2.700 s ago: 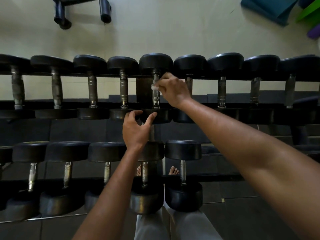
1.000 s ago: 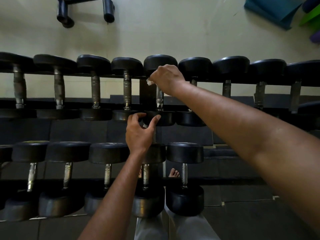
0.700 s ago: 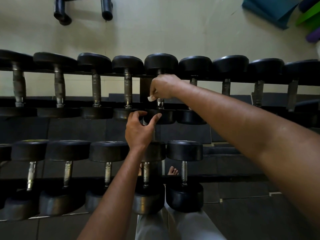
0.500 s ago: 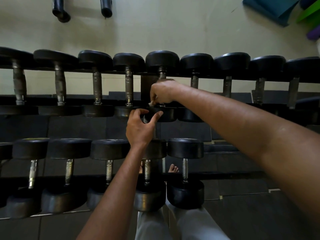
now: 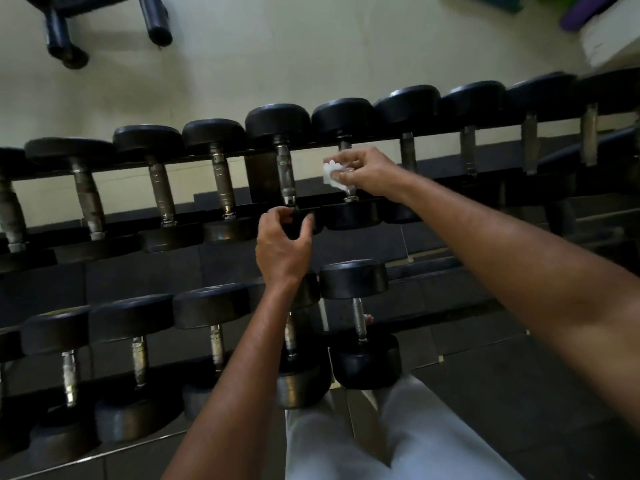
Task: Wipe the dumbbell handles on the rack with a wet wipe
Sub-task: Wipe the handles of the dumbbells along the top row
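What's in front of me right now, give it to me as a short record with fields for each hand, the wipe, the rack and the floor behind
right hand: right hand pinches the wet wipe at a top-row dumbbell handle
left hand: left hand grips the near head of the neighbouring dumbbell
rack: two-tier dumbbell rack, black-headed dumbbells on both rows
neighbouring handle: bare metal handle, uncovered
floor behind: pale floor with dark equipment legs

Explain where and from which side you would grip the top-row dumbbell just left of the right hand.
Grip the bare steel handle of that dumbbell, coming from above and wrapping fingers around it. The round black heads are too wide, the rack rails cradle both ends, and only the middle is open.
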